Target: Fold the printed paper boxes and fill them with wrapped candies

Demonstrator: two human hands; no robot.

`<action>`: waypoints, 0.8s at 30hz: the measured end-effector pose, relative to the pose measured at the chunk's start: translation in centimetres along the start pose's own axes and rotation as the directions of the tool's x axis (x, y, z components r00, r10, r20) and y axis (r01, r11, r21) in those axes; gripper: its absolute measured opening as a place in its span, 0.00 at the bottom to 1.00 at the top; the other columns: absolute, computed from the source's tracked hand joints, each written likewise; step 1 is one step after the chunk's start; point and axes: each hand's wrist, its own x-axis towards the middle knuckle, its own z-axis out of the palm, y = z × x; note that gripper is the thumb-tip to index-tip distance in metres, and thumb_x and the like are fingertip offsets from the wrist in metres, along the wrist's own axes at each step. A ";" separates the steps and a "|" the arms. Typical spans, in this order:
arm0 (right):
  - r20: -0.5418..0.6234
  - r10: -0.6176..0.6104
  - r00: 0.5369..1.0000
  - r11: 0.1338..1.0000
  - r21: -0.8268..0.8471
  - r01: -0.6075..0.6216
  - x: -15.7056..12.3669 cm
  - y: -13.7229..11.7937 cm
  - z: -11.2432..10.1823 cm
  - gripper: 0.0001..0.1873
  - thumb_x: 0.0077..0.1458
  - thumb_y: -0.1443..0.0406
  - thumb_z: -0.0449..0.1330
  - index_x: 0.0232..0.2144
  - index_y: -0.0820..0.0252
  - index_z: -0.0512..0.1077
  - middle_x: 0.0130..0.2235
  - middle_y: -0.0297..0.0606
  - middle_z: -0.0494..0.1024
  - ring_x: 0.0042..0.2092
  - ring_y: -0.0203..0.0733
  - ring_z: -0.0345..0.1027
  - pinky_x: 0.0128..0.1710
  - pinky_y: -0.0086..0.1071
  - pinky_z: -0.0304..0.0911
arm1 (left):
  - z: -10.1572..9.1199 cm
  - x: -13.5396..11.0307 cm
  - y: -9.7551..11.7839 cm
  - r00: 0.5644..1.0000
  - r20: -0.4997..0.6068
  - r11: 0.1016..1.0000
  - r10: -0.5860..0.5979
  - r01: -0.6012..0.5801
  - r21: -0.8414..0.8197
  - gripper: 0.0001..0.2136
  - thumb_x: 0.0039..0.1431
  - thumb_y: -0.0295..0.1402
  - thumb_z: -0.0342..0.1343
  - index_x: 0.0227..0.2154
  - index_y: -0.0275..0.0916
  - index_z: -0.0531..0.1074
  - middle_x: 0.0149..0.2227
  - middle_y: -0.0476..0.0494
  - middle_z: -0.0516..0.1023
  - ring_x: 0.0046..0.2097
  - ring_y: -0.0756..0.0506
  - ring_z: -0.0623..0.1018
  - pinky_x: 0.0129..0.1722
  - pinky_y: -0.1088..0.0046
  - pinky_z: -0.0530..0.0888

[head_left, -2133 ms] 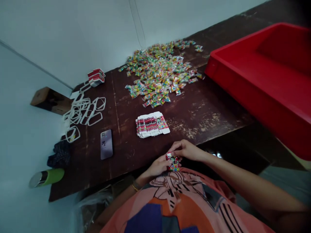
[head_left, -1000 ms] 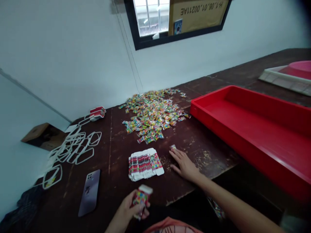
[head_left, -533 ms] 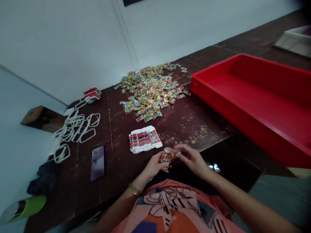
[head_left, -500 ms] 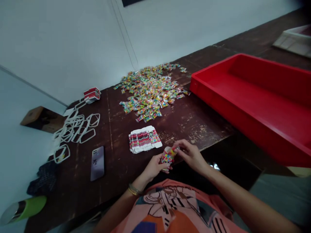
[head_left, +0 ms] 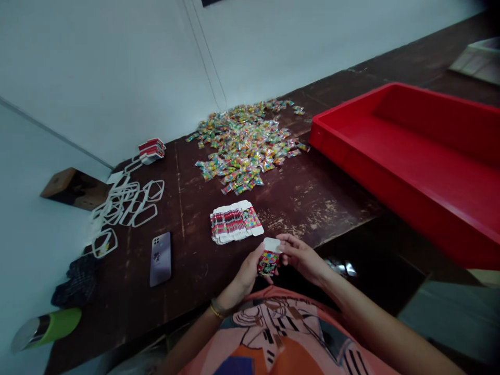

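A small colourful printed box (head_left: 269,258) with a white top flap is held between both hands, just above the table's near edge. My left hand (head_left: 247,272) is wrapped round its left side. My right hand (head_left: 301,256) pinches its right side and flap. Just beyond them lies a fanned stack of flat printed box blanks (head_left: 235,222). Farther back spreads a big heap of small bright wrapped candies (head_left: 244,143).
A large red tray (head_left: 410,156) fills the right of the dark wooden table (head_left: 312,198). At the left lie a purple phone (head_left: 161,251), white cut-out frames (head_left: 125,203), another small stack of blanks (head_left: 151,150), a dark cloth (head_left: 76,273) and a green bottle (head_left: 45,329).
A second ago my right hand lay flat on the table by a loose candy while my left held the box alone. It has come back to the box, whose flap is folded over.
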 end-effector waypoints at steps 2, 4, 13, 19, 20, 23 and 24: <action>0.082 0.097 0.992 0.987 0.119 -0.106 -0.1 -0.6 0.1 0.18 0.44 0.61 0.70 0.37 0.59 0.71 0.29 0.29 0.71 0.22 0.26 0.62 0.24 0.23 0.63 | -0.2 0.2 0.4 1.000 0.008 1.000 0.013 -0.013 -0.004 0.26 0.55 0.51 0.49 0.40 0.28 0.72 0.31 0.38 0.76 0.29 0.46 0.75 0.21 0.75 0.72; 0.147 0.105 0.984 0.984 0.131 -0.124 -0.2 -1.5 0.2 0.16 0.44 0.61 0.70 0.35 0.60 0.72 0.29 0.30 0.73 0.24 0.28 0.66 0.28 0.25 0.66 | -0.4 0.3 0.9 0.999 0.048 1.000 0.017 -0.017 -0.009 0.24 0.54 0.48 0.51 0.39 0.29 0.72 0.32 0.37 0.77 0.29 0.46 0.75 0.22 0.73 0.73; 0.134 0.047 0.990 0.985 -0.173 -0.024 0.3 -2.2 0.7 0.12 0.46 0.63 0.65 0.35 0.61 0.76 0.28 0.32 0.76 0.24 0.30 0.66 0.28 0.27 0.66 | -0.4 -0.2 2.1 0.982 0.139 0.966 0.129 -0.156 0.208 0.18 0.53 0.40 0.54 0.43 0.34 0.72 0.37 0.41 0.75 0.37 0.45 0.73 0.28 0.76 0.72; 0.454 -0.282 0.845 0.635 -0.572 0.519 0.5 -4.9 0.8 0.13 0.60 0.64 0.54 0.42 0.55 0.77 0.44 0.40 0.75 0.46 0.40 0.69 0.49 0.36 0.64 | -0.1 0.6 2.6 0.993 0.044 0.977 0.106 -0.112 0.179 0.16 0.54 0.38 0.52 0.42 0.34 0.73 0.35 0.42 0.75 0.36 0.45 0.73 0.28 0.74 0.71; 0.470 -0.266 0.842 0.650 -0.558 0.516 0.7 -5.2 0.5 0.14 0.61 0.62 0.54 0.44 0.55 0.76 0.44 0.40 0.75 0.46 0.40 0.69 0.48 0.36 0.65 | 0.0 0.7 2.7 0.994 0.050 0.986 0.094 -0.100 0.134 0.17 0.54 0.39 0.52 0.43 0.34 0.73 0.36 0.41 0.76 0.37 0.44 0.73 0.28 0.73 0.72; 0.365 -0.214 0.906 0.771 -0.507 0.385 1.5 -5.3 0.0 0.15 0.58 0.56 0.58 0.41 0.57 0.78 0.39 0.39 0.76 0.38 0.39 0.72 0.37 0.32 0.69 | 0.0 0.9 2.5 0.986 0.138 0.994 0.092 -0.098 0.038 0.21 0.54 0.41 0.54 0.48 0.33 0.71 0.41 0.37 0.76 0.41 0.41 0.74 0.31 0.71 0.73; 0.321 -0.200 0.926 0.799 -0.494 0.344 1.6 -5.1 -0.1 0.15 0.56 0.55 0.59 0.40 0.58 0.78 0.38 0.39 0.76 0.35 0.39 0.72 0.34 0.31 0.70 | -0.1 0.8 2.4 0.981 0.169 0.995 0.094 -0.097 0.011 0.22 0.55 0.42 0.56 0.49 0.33 0.70 0.42 0.36 0.76 0.42 0.41 0.74 0.32 0.71 0.73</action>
